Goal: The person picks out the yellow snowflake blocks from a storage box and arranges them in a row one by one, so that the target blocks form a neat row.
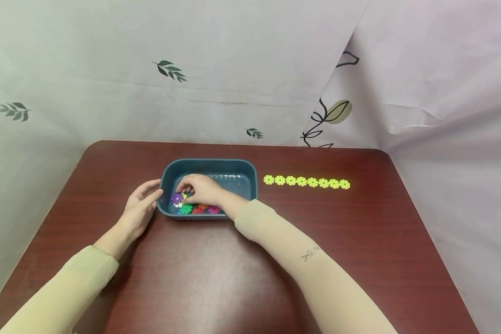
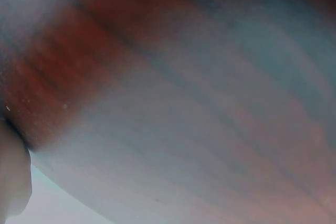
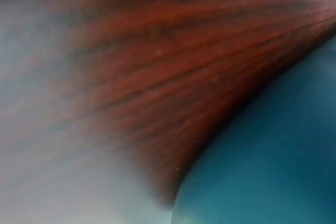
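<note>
A dark teal plastic bin [image 1: 208, 216] stands on the table. My left hand [image 1: 138, 209] is at its left end, fingers fairly straight, the thumb touching the rim. Inside the bin is my right hand [image 1: 203, 189], fingers bent down over small flower-shaped plastic discs. A purple disc [image 1: 177, 200] lies by its fingertips, with yellow partly showing beside it; whether the fingers pinch one cannot be seen. Green [image 1: 185, 209], red [image 1: 198, 210] and magenta [image 1: 214, 210] discs lie along the near wall. The left wrist view has only a fingertip [image 2: 13, 174] at its edge.
To the right of the bin, several yellow flower discs [image 1: 302, 181] lie edge to edge in a row on the reddish-brown table [image 1: 359, 260]. A pale cloth with leaf prints [image 1: 171, 69] hangs behind and at the sides. Both wrist views are mostly blurred.
</note>
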Demonstrator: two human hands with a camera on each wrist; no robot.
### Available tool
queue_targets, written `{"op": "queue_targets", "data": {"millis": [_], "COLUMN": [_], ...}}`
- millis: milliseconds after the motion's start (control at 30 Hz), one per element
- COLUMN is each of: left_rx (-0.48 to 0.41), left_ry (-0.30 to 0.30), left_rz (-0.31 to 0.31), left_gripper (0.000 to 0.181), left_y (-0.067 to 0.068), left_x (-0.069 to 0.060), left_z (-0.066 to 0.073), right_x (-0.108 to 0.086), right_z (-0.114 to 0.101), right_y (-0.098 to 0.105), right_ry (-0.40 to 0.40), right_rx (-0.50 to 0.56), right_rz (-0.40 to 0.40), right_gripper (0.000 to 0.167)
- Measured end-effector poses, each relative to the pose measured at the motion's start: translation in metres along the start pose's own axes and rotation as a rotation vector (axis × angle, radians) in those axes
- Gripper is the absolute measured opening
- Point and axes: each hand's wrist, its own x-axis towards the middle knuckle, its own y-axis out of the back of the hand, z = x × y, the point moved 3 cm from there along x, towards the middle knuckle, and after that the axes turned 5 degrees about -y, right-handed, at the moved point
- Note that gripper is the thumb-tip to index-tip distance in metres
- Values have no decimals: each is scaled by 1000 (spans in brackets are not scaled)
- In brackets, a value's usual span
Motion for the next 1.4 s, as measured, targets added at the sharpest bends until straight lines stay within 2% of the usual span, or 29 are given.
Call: {"op": "queue_targets", "data": {"millis": [100,333,700,967,1167,1400], "left_rx": [2,37,39,40,55,45], "left_ry": [7,30,32,29,36,28], "left_rz": [3,11,19,24,29,24], "left_gripper": [31,30,29,31,30,30], "left_y": [0,0,0,0,0,-1], "left_x": [0,0,0,0,0,-1], "left_z": [0,2,2,1,2,3], "right_x": [-1,-2,-4,-7,-12,-17], "right_z": [0,2,4,4,4,12], "right_y": [1,3,8,11,20,33], "right_ry": [-17,-61,-82,-89,-94,-83], "right_rx": [8,184,322,343,341,320], "right_rz": [0,17,82,144,210,249], "right_gripper": [30,29,24,22,21,17]}}
